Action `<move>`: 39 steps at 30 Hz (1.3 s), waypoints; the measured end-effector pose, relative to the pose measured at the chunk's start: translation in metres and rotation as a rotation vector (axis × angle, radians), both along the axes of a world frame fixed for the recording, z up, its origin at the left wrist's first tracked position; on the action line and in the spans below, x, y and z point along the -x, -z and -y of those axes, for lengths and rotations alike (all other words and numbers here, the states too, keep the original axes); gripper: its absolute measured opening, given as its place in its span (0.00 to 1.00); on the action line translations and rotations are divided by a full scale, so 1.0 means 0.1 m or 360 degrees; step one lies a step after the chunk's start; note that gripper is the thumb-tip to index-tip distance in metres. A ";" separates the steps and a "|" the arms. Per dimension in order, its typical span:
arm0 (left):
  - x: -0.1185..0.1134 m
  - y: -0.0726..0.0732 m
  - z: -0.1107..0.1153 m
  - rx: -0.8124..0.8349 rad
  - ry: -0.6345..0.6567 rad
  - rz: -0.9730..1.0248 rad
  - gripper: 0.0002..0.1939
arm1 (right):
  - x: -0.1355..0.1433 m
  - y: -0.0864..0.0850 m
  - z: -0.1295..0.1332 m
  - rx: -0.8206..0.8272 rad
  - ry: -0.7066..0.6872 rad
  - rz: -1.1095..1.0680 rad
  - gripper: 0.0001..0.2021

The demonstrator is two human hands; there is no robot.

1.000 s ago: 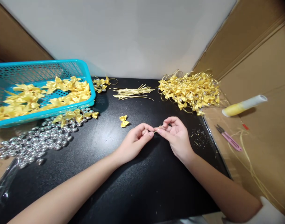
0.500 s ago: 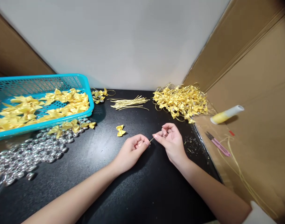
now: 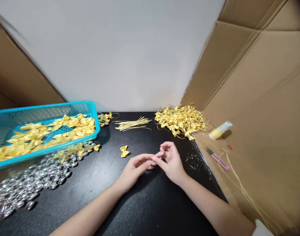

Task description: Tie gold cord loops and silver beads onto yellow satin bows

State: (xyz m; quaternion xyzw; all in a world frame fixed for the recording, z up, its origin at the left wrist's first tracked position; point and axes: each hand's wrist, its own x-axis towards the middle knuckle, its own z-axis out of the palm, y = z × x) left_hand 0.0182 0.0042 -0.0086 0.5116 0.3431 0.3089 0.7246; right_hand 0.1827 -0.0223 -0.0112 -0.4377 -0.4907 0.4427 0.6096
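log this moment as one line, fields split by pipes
left hand: fingertips meeting right | right hand: fingertips meeting left | between fingers: too small to tell | single yellow bow: on black tabletop

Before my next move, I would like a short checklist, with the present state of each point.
1. Left hand and right hand together at the fingertips: ok.
2. Strand between the fingertips: cannot tell, too small and covered.
3. Single bow lying apart from both hands: ok.
4. Cut cords within reach: ok, it seems, beyond the hands.
5. Snips off the black table: ok.
6. Table without scraps: not ok.
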 end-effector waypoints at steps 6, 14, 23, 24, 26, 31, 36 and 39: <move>-0.01 -0.01 -0.02 -0.0006 -0.0007 -0.0179 0.20 | 0.05 0.03 -0.01 -0.0106 0.0034 0.0241 0.18; 0.00 0.05 -0.02 -0.0058 -0.0115 -0.0295 0.21 | -1.00 -0.36 0.31 0.0072 0.0519 0.1715 0.05; -0.02 -0.02 0.03 -0.0082 -0.0088 -0.0387 0.23 | -1.78 -0.18 0.79 0.0843 0.1024 0.2534 0.14; -0.02 -0.02 0.03 -0.0086 -0.0089 -0.0391 0.23 | -1.78 -0.18 0.77 0.0855 0.1028 0.2534 0.14; -0.01 -0.03 0.05 -0.0089 -0.0083 -0.0405 0.22 | -1.80 -0.18 0.74 0.0872 0.1017 0.2537 0.14; -0.04 -0.08 0.09 -0.0090 -0.0122 -0.0428 0.18 | -1.89 -0.13 0.71 0.0889 0.0941 0.2538 0.13; -0.07 -0.11 0.09 -0.0088 -0.0145 -0.0357 0.16 | -1.98 -0.05 0.71 0.0954 0.0892 0.2513 0.14; -0.07 -0.11 0.09 -0.0068 -0.0147 -0.0341 0.16 | -2.03 -0.08 0.70 0.0996 0.0867 0.2516 0.14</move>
